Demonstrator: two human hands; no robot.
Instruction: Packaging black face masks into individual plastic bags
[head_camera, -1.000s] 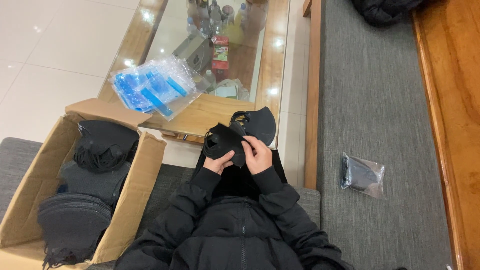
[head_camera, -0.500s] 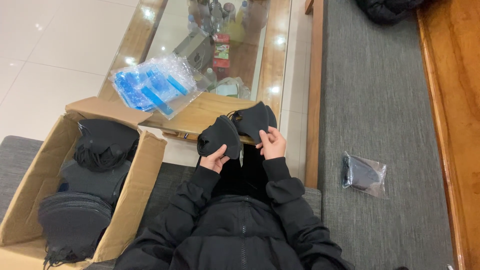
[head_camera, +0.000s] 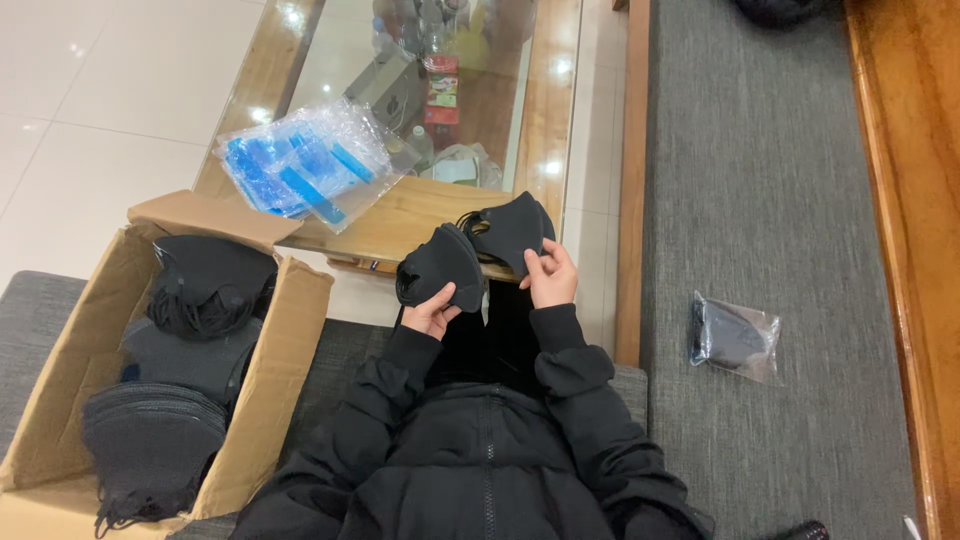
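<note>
Wooden tabletop (head_camera: 400, 225) lies ahead. Left hand (head_camera: 432, 312) grips one black mask stack (head_camera: 438, 270). Right hand (head_camera: 548, 278) grips another stack (head_camera: 512, 230), just beside it.

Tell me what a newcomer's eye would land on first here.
Probably the two stacks of black face masks at centre: the left hand holds one stack, the right hand the other. Next, the open cardboard box at lower left, full of more black masks, and the shiny clear bags with blue strips on the wooden table edge.
</note>
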